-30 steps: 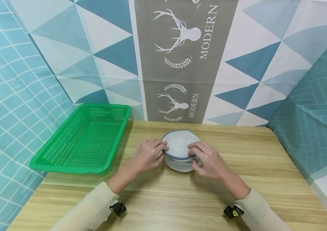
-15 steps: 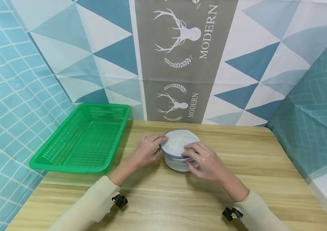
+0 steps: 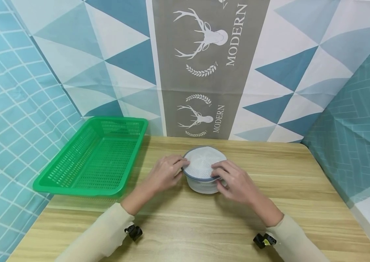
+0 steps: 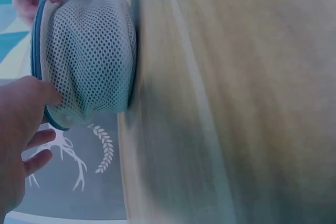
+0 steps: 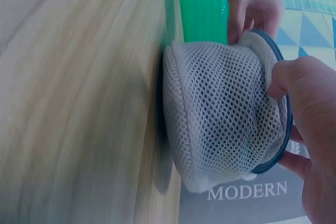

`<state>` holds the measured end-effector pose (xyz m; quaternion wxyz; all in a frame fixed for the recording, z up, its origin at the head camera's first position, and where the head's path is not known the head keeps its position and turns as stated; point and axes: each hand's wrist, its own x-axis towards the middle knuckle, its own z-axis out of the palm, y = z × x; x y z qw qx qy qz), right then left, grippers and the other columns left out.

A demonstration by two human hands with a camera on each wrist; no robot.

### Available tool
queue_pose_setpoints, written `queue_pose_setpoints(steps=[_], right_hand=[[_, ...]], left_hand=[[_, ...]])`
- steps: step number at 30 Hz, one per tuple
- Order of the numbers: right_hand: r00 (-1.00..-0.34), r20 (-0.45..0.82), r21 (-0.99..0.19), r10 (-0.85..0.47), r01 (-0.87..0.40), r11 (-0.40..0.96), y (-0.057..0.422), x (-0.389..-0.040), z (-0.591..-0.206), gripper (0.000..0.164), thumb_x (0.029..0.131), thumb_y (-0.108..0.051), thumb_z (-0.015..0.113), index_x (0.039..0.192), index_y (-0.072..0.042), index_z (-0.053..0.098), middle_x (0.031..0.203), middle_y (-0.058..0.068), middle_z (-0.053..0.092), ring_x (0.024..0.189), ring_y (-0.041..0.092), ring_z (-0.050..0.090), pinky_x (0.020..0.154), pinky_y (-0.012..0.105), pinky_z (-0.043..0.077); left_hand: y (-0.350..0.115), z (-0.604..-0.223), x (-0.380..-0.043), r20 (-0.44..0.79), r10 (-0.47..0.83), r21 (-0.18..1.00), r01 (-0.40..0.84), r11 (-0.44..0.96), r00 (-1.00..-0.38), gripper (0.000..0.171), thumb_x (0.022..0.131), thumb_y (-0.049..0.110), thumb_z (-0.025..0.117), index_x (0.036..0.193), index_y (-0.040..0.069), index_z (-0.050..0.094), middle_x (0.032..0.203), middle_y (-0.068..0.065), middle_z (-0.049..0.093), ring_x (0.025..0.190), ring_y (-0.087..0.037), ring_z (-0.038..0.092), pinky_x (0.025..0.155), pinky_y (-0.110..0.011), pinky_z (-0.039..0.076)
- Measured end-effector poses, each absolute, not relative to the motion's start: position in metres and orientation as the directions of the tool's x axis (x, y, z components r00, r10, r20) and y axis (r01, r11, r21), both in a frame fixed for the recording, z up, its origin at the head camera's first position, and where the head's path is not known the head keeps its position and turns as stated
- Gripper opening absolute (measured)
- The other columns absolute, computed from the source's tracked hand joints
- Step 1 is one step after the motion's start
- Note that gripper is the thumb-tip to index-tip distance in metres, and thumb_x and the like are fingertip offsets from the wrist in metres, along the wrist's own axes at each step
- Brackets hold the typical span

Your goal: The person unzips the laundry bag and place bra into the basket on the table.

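A round white mesh laundry bag (image 3: 203, 163) with blue-grey trim around its top stands upright on the wooden table. My left hand (image 3: 167, 174) pinches its rim on the left side, fingers on the lid and thumb below the trim. At the right front, the right hand (image 3: 237, 183) pinches the same rim. In the left wrist view the mesh side of the bag (image 4: 92, 51) looks creased beneath the left thumb. The right wrist view shows the right thumb pressing the mesh of the bag (image 5: 220, 103) just under the trim. What the bag contains cannot be seen.
A green plastic basket (image 3: 127, 183) with perforated sides sits at the table's left. The wooden tabletop (image 3: 185, 225) spreads in front of the bag. Behind it rises a patterned backdrop (image 3: 198, 80), with blue tiled cloths at both sides.
Since half a second ago, the left fingers have come down slightly at the rim and the right fingers have shifted slightly rightward. The bag's top has moved a little right; its base stays put.
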<state>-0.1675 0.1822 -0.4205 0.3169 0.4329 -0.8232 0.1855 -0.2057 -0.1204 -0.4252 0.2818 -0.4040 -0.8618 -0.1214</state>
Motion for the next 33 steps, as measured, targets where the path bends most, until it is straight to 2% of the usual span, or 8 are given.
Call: queue_pose_setpoints(steps=[5, 9, 15, 19, 24, 28, 33], right_hand=[[-0.444, 0.683, -0.051, -0.580, -0.821, 0.568, 0.188, -0.171, -0.421, 0.026, 0.077, 0.003, 0.083, 0.097, -0.011, 0.073, 0.118, 0.011, 0.080, 0.110, 0.029, 0.077, 0.091, 0.045, 0.070], [-0.441, 0.687, -0.060, -0.577, -0.827, 0.559, 0.190, -0.172, -0.421, 0.026, 0.076, 0.004, 0.079, 0.096, -0.011, 0.072, 0.117, 0.011, 0.080, 0.110, 0.029, 0.076, 0.089, 0.045, 0.069], [-0.392, 0.700, -0.043, -0.597, -0.857, 0.513, 0.186, -0.169, -0.418, 0.030, 0.075, -0.002, 0.075, 0.104, -0.010, 0.075, 0.120, 0.012, 0.080, 0.113, 0.030, 0.076, 0.095, 0.051, 0.070], [-0.357, 0.702, -0.012, -0.616, -0.871, 0.492, 0.180, -0.167, -0.415, 0.032, 0.078, -0.006, 0.079, 0.109, -0.010, 0.078, 0.121, 0.012, 0.080, 0.114, 0.029, 0.076, 0.095, 0.050, 0.069], [-0.334, 0.699, 0.026, -0.633, -0.872, 0.489, 0.175, -0.166, -0.416, 0.032, 0.078, -0.005, 0.088, 0.108, -0.011, 0.080, 0.120, 0.012, 0.080, 0.110, 0.028, 0.077, 0.091, 0.045, 0.069], [-0.347, 0.696, 0.021, -0.628, -0.865, 0.501, 0.176, -0.166, -0.417, 0.032, 0.077, -0.003, 0.092, 0.105, -0.011, 0.080, 0.119, 0.012, 0.079, 0.108, 0.028, 0.077, 0.089, 0.044, 0.069], [-0.374, 0.694, -0.001, -0.615, -0.855, 0.519, 0.181, -0.166, -0.418, 0.028, 0.077, -0.002, 0.088, 0.100, -0.011, 0.078, 0.120, 0.011, 0.080, 0.109, 0.028, 0.077, 0.090, 0.045, 0.069]], left_hand=[[-0.120, -0.424, -0.197, 0.612, 0.643, -0.090, 0.767, 0.636, -0.461, 0.039, 0.080, 0.008, 0.098, 0.116, 0.012, 0.084, 0.116, -0.007, 0.086, 0.109, -0.026, 0.083, 0.086, -0.036, 0.069], [-0.119, -0.422, -0.194, 0.606, 0.642, -0.073, 0.771, 0.632, -0.469, 0.039, 0.081, 0.010, 0.098, 0.117, 0.013, 0.083, 0.115, -0.006, 0.086, 0.107, -0.024, 0.083, 0.082, -0.035, 0.068], [-0.123, -0.417, -0.198, 0.532, 0.647, 0.006, 0.767, 0.642, -0.546, 0.054, 0.083, 0.018, 0.092, 0.135, 0.012, 0.077, 0.133, -0.010, 0.081, 0.123, -0.029, 0.080, 0.101, -0.044, 0.069], [-0.123, -0.415, -0.202, 0.513, 0.659, 0.021, 0.775, 0.631, -0.550, 0.060, 0.081, 0.011, 0.089, 0.139, 0.009, 0.076, 0.138, -0.012, 0.080, 0.127, -0.031, 0.079, 0.106, -0.046, 0.068], [-0.121, -0.416, -0.207, 0.518, 0.671, -0.001, 0.784, 0.621, -0.530, 0.055, 0.081, 0.003, 0.090, 0.134, 0.009, 0.079, 0.130, -0.011, 0.082, 0.118, -0.029, 0.082, 0.099, -0.042, 0.070], [-0.121, -0.418, -0.207, 0.532, 0.672, -0.016, 0.787, 0.616, -0.515, 0.048, 0.082, 0.001, 0.090, 0.128, 0.008, 0.080, 0.126, -0.010, 0.084, 0.113, -0.028, 0.083, 0.096, -0.040, 0.070], [-0.122, -0.420, -0.205, 0.584, 0.680, -0.067, 0.809, 0.584, -0.443, 0.033, 0.082, 0.002, 0.092, 0.113, 0.008, 0.083, 0.118, -0.009, 0.086, 0.111, -0.029, 0.084, 0.097, -0.042, 0.070]])
